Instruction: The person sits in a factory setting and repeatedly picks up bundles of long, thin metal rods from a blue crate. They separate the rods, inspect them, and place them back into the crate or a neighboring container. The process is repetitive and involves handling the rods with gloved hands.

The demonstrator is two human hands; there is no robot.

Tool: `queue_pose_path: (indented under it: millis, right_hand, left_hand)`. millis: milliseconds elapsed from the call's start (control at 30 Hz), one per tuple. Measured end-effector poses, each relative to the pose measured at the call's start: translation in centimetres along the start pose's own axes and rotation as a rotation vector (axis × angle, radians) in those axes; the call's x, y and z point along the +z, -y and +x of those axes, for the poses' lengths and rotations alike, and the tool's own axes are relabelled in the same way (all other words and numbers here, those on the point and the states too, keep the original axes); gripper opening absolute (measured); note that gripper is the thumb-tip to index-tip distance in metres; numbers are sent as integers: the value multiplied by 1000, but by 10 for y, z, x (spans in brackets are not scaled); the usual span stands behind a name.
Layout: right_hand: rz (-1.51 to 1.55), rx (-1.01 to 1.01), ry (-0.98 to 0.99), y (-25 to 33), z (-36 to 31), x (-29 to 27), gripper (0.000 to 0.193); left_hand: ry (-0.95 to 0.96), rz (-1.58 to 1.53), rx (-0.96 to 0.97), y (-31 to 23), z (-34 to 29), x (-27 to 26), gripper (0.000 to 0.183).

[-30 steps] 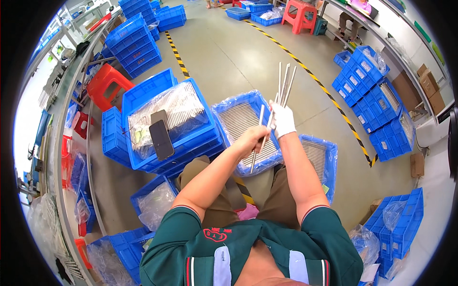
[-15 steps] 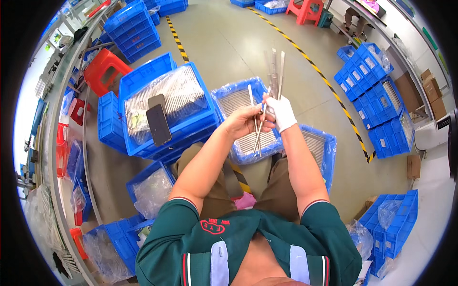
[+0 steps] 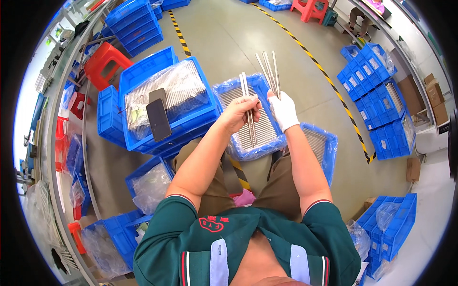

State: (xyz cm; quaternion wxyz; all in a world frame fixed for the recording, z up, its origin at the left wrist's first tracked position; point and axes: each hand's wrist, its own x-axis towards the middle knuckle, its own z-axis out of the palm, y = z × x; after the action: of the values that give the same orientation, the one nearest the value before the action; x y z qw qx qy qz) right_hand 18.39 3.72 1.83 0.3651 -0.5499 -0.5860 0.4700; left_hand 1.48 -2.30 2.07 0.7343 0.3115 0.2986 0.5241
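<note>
Grey floor, marked with yellow-and-black striped tape, is flanked on the left and right by blue plastic bins. Just beyond the person's knees, an open blue plastic crate lined with clear film is filled with rows of thin silver metal rods. Over this crate, a few long straight silver rods are grasped between the fingers of the bare left hand. By the white-gloved right hand, near the crate's right edge, a fanned bundle of slim silver rods is gripped, the far ends spread apart (their exact number cannot be told). The hands are held just beside each other. To the left, a black smartphone is laid over film-covered rods in a stacked blue bin. To the right, a second film-lined blue crate is partly hidden by the right forearm.
</note>
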Motion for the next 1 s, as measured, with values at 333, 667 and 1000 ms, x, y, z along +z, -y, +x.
queue_pose_path:
  millis: [333, 667, 1000]
  right_hand:
    - [173, -80, 215, 13, -37, -2, 25]
    - [-47, -165, 177, 22, -54, 0, 20]
    - [208, -118, 123, 7, -40, 15, 14]
  left_hand:
    - [-370, -225, 372, -32, 11, -19, 27]
    - [-262, -358, 420, -31, 10, -23, 32]
    - [-292, -157, 217, 0, 12, 9, 27]
